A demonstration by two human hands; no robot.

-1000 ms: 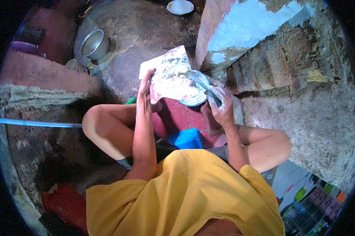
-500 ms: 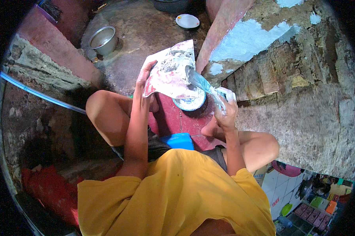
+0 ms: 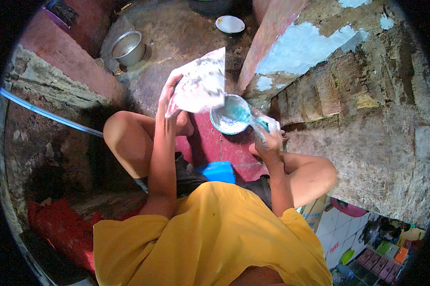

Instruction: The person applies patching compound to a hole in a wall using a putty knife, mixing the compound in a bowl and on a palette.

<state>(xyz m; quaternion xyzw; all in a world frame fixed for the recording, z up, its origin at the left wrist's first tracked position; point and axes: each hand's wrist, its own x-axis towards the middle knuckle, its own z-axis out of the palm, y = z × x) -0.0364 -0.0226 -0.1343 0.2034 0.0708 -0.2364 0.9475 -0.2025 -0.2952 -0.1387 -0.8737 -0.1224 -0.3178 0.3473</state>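
Note:
My left hand grips the left edge of a flat white board with reddish marks and grey-white smears, tilted in front of me. In my right hand, fingers closed, is a teal scraper coated with white paste and blurred by motion. Its blade lies over a round bowl with a blue-green rim, which stands on the red floor between my feet and has white paste inside. The board's lower right corner is close to the bowl's left rim.
A metal pot and a white plate sit on the stained floor ahead. To the right rises a rough wall with flaking light-blue paint. A blue object lies between my legs; a blue pipe runs along the left.
The scraper has come off the board and down to the bowl. My left hand has shifted the board slightly left, uncovering more of the bowl.

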